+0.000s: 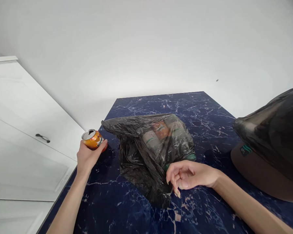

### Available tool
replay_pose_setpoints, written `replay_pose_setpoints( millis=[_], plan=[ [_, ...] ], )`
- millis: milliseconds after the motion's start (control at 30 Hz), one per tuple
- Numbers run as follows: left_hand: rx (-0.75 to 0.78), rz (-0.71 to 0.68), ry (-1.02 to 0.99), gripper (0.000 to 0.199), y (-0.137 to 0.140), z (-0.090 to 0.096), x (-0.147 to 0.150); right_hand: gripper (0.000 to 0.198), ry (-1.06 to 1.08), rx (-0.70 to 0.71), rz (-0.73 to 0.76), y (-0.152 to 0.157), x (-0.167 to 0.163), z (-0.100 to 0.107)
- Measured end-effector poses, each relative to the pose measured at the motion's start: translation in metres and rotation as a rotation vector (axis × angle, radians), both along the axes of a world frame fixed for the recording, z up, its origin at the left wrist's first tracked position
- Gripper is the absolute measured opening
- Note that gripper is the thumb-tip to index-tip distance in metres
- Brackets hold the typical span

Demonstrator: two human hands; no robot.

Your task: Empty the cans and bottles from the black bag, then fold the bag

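A person's 2 bare hands reach over a dark blue, marble-patterned table [100, 201] with white and pinkish veins, set against a pale wall [148, 48]. The left hand [88, 156] is wrapped around an orange drink can [92, 139] at the table's left edge, thumb on the near side; the can stands roughly upright, a dark opening showing in its silver top. I cannot tell whether its base touches the tabletop. Just to the right of that can, and between the 2 hands, lies a thin black plastic bag [136, 139], crumpled and slumped on the table. Through its stretched film I make out an orange can [161, 130] and a pale can [150, 139] beside it, along with other shapes too veiled to name. The right hand [192, 175] is at the bag's near right side, well apart from the left hand's can, its fingers loosely curled beside the plastic; I cannot tell whether they pinch it. Farther right, past the right hand, stands a rounded brownish container [261, 178] with black plastic [271, 130] draped over its top. On the far left is a white cabinet [31, 110] with dark handles.
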State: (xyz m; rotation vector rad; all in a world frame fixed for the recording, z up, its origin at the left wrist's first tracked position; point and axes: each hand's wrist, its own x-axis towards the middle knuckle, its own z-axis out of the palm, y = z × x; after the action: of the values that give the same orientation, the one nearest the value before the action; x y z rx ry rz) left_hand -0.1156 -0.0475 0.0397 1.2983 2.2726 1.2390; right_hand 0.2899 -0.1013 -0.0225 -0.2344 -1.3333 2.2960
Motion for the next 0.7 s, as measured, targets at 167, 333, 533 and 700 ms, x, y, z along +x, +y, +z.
replay_pose_setpoints(
  millis=[167, 333, 533, 700],
  plan=[
    [0.281, -0.048, 0.105, 0.099, -0.008, 0.000, 0.012, 0.037, 0.004, -0.005, 0.009, 0.000, 0.000, 0.000],
    [0.811, -0.423, 0.526, 0.046, -0.023, -0.001, 0.042, 0.038, 0.021, -0.028, 0.016, 0.000, -0.001, -0.002],
    [0.493, -1.058, 0.654, 0.023, -0.037, -0.012, 0.083, 0.038, 0.071, -0.061, 0.037, -0.001, -0.001, -0.003],
    [0.384, -1.135, 0.655, 0.021, -0.040, -0.022, 0.093, 0.037, 0.048, -0.045, 0.051, -0.001, -0.002, -0.001]
  ],
)
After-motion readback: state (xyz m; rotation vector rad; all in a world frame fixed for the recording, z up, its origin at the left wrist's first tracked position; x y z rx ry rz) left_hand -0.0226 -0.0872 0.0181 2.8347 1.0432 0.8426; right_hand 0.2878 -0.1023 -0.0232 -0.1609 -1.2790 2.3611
